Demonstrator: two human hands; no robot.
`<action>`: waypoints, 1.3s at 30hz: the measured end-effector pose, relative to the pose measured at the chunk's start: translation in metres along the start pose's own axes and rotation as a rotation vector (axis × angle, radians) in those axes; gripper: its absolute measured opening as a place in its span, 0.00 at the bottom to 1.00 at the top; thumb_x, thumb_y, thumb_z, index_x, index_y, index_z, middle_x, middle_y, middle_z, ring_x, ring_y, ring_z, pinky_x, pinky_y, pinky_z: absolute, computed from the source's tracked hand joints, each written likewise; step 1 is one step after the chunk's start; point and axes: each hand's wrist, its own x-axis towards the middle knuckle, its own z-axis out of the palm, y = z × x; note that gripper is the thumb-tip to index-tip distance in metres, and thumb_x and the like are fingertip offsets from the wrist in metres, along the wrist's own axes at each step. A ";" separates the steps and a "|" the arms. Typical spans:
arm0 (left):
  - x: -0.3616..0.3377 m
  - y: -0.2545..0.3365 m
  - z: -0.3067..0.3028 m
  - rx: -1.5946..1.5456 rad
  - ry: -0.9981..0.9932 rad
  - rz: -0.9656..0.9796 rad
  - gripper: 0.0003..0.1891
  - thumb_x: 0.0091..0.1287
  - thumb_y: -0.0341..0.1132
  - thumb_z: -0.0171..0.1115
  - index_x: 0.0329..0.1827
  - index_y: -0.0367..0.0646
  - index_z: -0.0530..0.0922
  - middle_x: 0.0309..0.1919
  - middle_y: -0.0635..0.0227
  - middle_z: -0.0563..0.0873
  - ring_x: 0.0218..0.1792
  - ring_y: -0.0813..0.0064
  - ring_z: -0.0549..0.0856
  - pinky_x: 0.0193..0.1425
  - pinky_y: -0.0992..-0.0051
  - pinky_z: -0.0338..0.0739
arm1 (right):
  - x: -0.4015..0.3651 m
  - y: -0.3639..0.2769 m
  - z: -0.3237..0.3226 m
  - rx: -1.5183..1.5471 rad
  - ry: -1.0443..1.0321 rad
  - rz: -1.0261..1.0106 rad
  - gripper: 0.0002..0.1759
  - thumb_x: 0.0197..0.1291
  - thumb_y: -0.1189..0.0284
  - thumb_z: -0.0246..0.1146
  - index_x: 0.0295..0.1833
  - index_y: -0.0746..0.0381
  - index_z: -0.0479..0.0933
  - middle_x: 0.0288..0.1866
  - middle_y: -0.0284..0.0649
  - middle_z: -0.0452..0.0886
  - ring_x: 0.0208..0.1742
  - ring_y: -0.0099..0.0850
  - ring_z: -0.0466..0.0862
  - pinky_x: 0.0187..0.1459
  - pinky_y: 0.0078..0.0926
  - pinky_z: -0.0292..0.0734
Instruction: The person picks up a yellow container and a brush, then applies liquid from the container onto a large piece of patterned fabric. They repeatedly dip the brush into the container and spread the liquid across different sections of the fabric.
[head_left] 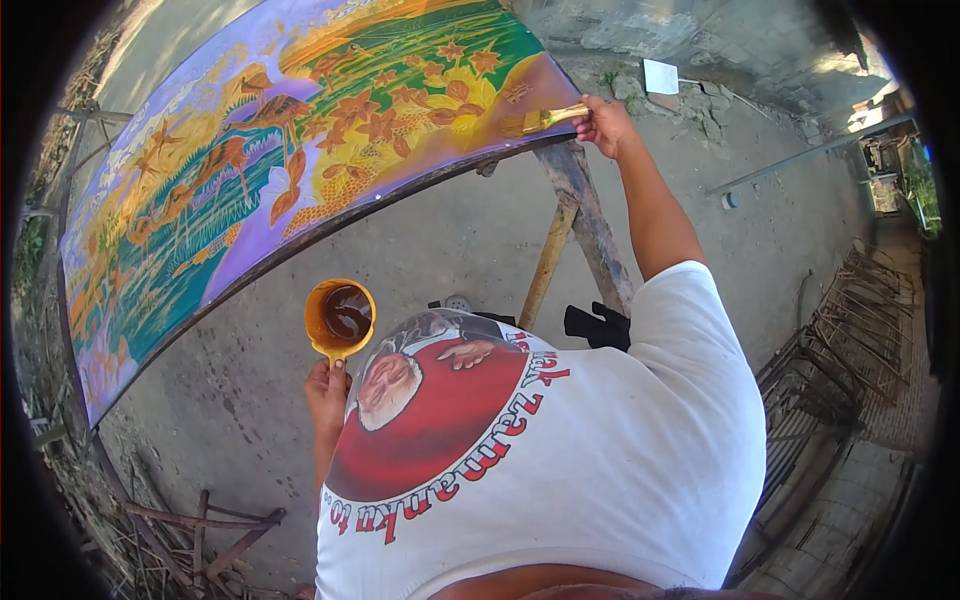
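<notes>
A long painted cloth (pixel 370 130) with flowers, birds and purple edges is stretched on a frame. My right hand (pixel 605 126) grips the handle of a wide flat brush (pixel 540 119), whose bristles rest on the purple area at the cloth's right end. Lower down, my left hand (pixel 327 392) is closed on the handle of an orange cup (pixel 314 312) that holds dark brown liquid (pixel 347 311). The cup is held below the cloth's near edge, apart from it.
Wooden legs (pixel 590 215) support the frame near its right end. Bundles of sticks (pixel 850 330) lie at the right, and more wood (pixel 215 525) at the lower left. A white square (pixel 661 77) lies on the concrete floor (pixel 440 230). Black items (pixel 597 325) are beside the legs.
</notes>
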 end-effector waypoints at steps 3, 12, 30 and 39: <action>-0.005 0.004 -0.007 0.010 0.017 -0.021 0.12 0.76 0.39 0.60 0.39 0.37 0.78 0.20 0.76 0.77 0.19 0.88 0.70 0.23 0.82 0.61 | -0.005 0.008 0.040 -0.026 0.009 0.003 0.16 0.71 0.61 0.59 0.42 0.65 0.79 0.27 0.40 0.82 0.21 0.26 0.81 0.25 0.26 0.83; 0.002 -0.002 -0.024 0.097 0.034 -0.063 0.12 0.75 0.39 0.61 0.41 0.36 0.78 0.20 0.73 0.79 0.16 0.86 0.71 0.20 0.81 0.63 | -0.076 0.053 0.279 0.053 -0.285 0.047 0.17 0.74 0.65 0.56 0.53 0.70 0.75 0.32 0.46 0.85 0.24 0.31 0.84 0.24 0.30 0.83; 0.008 0.030 -0.079 0.175 -0.088 0.086 0.14 0.71 0.39 0.65 0.44 0.34 0.80 0.20 0.72 0.79 0.18 0.84 0.74 0.22 0.77 0.68 | -0.236 0.086 0.399 -0.927 -0.755 -0.808 0.14 0.65 0.64 0.65 0.43 0.65 0.84 0.34 0.52 0.87 0.35 0.47 0.87 0.41 0.41 0.82; 0.014 0.054 -0.114 0.118 -0.087 0.064 0.15 0.73 0.42 0.63 0.47 0.35 0.79 0.21 0.72 0.79 0.15 0.85 0.74 0.17 0.80 0.67 | -0.202 0.073 0.357 0.298 -0.473 0.032 0.18 0.75 0.60 0.57 0.52 0.66 0.78 0.33 0.43 0.84 0.31 0.29 0.85 0.34 0.30 0.85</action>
